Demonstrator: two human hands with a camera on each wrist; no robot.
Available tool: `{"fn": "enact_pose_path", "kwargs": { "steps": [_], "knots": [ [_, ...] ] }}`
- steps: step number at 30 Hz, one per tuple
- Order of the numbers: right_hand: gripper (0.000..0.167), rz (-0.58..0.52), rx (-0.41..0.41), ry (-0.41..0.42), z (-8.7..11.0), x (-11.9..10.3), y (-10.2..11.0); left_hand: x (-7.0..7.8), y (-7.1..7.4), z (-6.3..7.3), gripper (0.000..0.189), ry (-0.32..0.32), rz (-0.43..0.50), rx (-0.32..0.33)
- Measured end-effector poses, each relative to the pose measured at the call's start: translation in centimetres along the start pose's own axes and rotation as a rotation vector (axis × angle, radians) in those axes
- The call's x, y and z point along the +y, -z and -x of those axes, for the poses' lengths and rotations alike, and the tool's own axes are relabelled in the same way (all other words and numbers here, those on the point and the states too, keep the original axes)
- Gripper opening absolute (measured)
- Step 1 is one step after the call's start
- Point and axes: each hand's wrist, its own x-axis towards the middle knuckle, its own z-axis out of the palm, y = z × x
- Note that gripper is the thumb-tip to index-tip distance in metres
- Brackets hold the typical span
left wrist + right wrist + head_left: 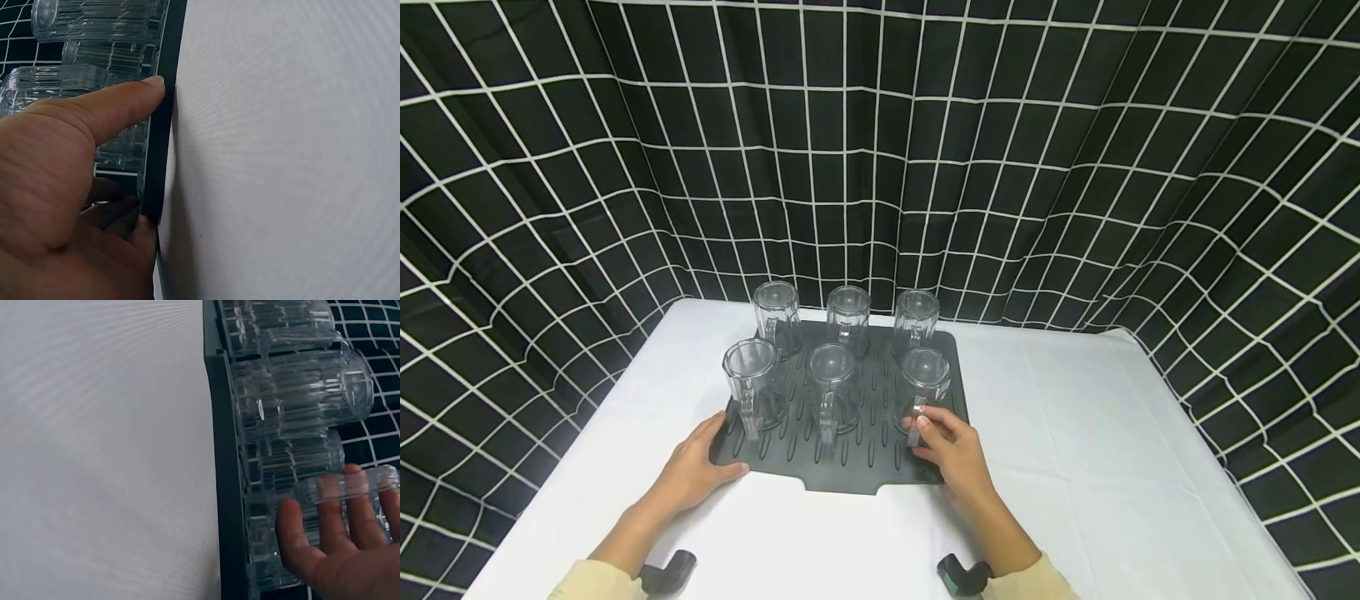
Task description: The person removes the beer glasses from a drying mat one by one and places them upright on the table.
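Note:
Clear glass mugs stand in two rows on a dark grey ribbed drying mat [842,479]. My right hand [955,458] holds the handle of the front right mug [927,371], which is base up on the mat. In the right wrist view, the fingers [331,515] show through and around that clear handle [344,485]. My left hand [696,467] rests at the mat's near left corner. Its thumb [125,106] touches the front edge, and its other fingers lie by the left side, partly hidden. Closest to it is the front left mug [752,371].
The front middle mug [833,375] and the back mugs, left [777,308], middle [848,312] and right [917,312], share the mat. A white cloth [1075,433] covers the table. Black curtains with white grid lines [865,167] stand behind and at both sides.

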Motion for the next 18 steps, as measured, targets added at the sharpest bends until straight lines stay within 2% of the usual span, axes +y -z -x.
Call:
{"fn": "enact_pose_path", "kwargs": {
  "steps": [4, 8, 12, 18],
  "knots": [
    [0.026, -0.100, -0.030, -0.059, -0.24, 0.07, -0.25, 0.07, 0.03, -0.02, 0.094, 0.008, -0.006, -0.002],
    [0.024, -0.150, -0.045, -0.073, -0.35, 0.14, -0.51, 0.13, 0.03, -0.02, 0.094, 0.009, -0.009, -0.001],
    [0.026, -0.161, -0.042, -0.048, -0.42, 0.38, -0.61, 0.15, 0.01, -0.02, 0.094, 0.013, -0.006, -0.002],
    [0.027, -0.190, -0.016, 0.038, -0.28, 0.76, -0.55, 0.21, -0.03, -0.05, 0.093, 0.024, -0.001, -0.006]
  ]
}}
